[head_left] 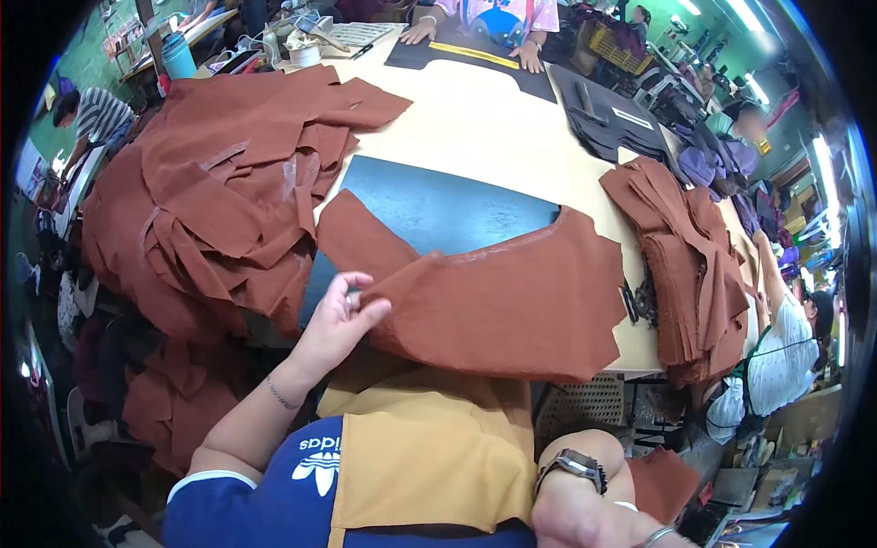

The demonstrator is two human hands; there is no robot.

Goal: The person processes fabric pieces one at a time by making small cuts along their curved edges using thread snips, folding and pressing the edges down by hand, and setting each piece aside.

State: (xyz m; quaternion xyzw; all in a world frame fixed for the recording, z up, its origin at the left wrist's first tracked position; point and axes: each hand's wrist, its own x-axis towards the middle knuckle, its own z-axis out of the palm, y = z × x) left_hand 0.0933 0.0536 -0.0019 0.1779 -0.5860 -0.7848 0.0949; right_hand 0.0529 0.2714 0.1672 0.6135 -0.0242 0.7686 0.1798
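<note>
A large brown cloth piece (pixel 512 310) lies over a dark blue-black board (pixel 438 208) at the near edge of the table, its left part folded over. My left hand (pixel 349 315) is at the fold on its left side, thumb and fingers apart around the cloth edge; whether it pinches the cloth is not clear. My right hand (pixel 571 511) is low at the right, near my lap, below the table edge, wrist bent and fingers hidden. Another brown cloth piece (pixel 665 484) shows just beside that hand.
A big heap of brown cloth (pixel 210 192) covers the table's left side. A stack of brown pieces (pixel 685 274) sits at the right. Across the table (pixel 475 119), a co-worker's hands (pixel 528 57) rest on dark fabric with a yellow ruler (pixel 475 55). Small black clips lie near the stack.
</note>
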